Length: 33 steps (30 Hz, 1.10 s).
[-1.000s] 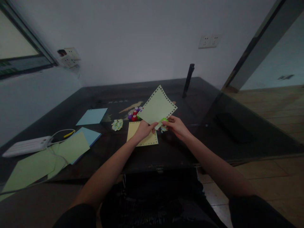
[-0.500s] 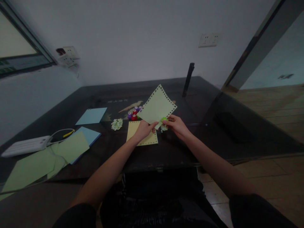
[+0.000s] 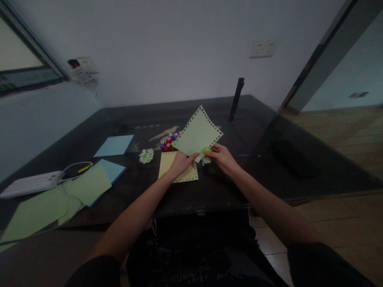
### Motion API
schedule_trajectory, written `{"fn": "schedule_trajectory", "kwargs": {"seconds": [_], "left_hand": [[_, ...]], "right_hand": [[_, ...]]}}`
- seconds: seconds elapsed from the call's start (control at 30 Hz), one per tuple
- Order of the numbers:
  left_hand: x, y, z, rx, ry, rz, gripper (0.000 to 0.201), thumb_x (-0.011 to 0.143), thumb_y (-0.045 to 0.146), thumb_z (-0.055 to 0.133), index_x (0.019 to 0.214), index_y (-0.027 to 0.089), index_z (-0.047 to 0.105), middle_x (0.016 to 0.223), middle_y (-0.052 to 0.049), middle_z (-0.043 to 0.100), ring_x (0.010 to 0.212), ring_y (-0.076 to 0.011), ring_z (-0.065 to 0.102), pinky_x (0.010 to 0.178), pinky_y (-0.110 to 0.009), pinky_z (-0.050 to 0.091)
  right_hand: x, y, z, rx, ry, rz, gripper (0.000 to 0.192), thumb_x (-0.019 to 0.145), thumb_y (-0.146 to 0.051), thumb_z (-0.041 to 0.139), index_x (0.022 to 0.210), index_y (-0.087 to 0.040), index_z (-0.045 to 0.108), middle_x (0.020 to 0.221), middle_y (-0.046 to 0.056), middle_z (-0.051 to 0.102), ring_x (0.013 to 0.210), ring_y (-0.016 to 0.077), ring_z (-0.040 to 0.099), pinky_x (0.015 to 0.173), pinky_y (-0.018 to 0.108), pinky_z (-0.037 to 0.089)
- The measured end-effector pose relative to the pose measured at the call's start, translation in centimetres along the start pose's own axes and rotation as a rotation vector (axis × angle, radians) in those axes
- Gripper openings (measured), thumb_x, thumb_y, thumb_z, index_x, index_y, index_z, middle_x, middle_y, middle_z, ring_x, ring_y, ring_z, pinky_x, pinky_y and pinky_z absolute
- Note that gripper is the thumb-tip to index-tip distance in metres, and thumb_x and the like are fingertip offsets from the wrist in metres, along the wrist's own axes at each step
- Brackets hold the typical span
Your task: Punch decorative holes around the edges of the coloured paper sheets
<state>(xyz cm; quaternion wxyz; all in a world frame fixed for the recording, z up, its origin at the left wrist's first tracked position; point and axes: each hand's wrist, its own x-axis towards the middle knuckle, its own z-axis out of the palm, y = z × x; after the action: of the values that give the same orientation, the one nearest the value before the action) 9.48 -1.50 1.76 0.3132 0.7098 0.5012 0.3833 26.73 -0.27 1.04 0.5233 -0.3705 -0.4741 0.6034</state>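
While the left hand (image 3: 179,162) pinches the green sheet (image 3: 198,134) above the worktop (image 3: 227,187) and the right hand (image 3: 222,156) grips the green punch (image 3: 206,150) at its edge, a slipping sheet could probably misplace the next hole.

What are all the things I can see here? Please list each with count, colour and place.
held sheet: 1, pale green, punched edges, raised between the hands
punch: 1, bright green, at held sheet's lower corner
yellow sheet: 1, on table under left hand
small punches: several, red and purple, behind held sheet
cutouts: 1 pile, pale, left of yellow sheet
blue sheets: 2, table left
green sheets: several, near left corner
power strip: 1, white, far left
table: 1, dark
left hand: pinches held sheet
right hand: holds punch
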Motion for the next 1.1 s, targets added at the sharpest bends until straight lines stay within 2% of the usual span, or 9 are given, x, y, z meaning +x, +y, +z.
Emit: {"fn": "schedule_trajectory", "kwargs": {"seconds": [0.5, 0.67, 0.9, 1.1], "left_hand": [[-0.1, 0.0, 0.3, 0.009, 0.025, 0.002, 0.026, 0.080, 0.025, 0.055, 0.055, 0.016, 0.056, 0.043, 0.003, 0.053, 0.047, -0.0111, 0.053, 0.062, -0.022, 0.045], [0.0, -0.5, 0.5, 0.021, -0.006, 0.002, 0.031, 0.083, 0.030, 0.052, 0.056, 0.015, 0.058, 0.045, 0.001, 0.056, 0.047, -0.0120, 0.054, 0.059, -0.023, 0.045], [0.1, -0.9, 1.1, -0.084, -0.059, 0.003, 0.027, 0.085, 0.033, 0.049, 0.079, 0.011, 0.064, 0.064, -0.005, 0.067, 0.046, -0.0125, 0.057, 0.053, -0.024, 0.047], [-0.1, -0.7, 1.2, -0.093, -0.075, 0.027, 0.028, 0.086, 0.034, 0.048, 0.081, 0.011, 0.064, 0.064, -0.005, 0.067, 0.044, -0.0119, 0.056, 0.054, -0.024, 0.048]], "right_hand": [[0.3, 0.4, -0.3, -0.001, 0.007, 0.007, 0.030, 0.052, -0.030, 0.080, 0.075, -0.019, 0.063, 0.074, 0.002, 0.066, 0.068, 0.0157, 0.061, 0.074, 0.034, 0.048], [0.2, 0.3, -0.2, 0.001, 0.029, 0.009, 0.034, 0.048, -0.033, 0.082, 0.074, -0.018, 0.063, 0.073, 0.002, 0.066, 0.067, 0.0159, 0.060, 0.072, 0.033, 0.049], [0.2, 0.2, -0.2, 0.012, 0.023, 0.023, 0.035, 0.048, -0.031, 0.082, 0.075, -0.018, 0.065, 0.075, 0.003, 0.067, 0.067, 0.0149, 0.059, 0.071, 0.032, 0.048], [0.1, 0.0, -0.2, -0.012, 0.004, 0.000, 0.036, 0.048, -0.032, 0.082, 0.078, -0.017, 0.067, 0.075, 0.002, 0.067, 0.067, 0.0146, 0.059, 0.070, 0.031, 0.047]]}}
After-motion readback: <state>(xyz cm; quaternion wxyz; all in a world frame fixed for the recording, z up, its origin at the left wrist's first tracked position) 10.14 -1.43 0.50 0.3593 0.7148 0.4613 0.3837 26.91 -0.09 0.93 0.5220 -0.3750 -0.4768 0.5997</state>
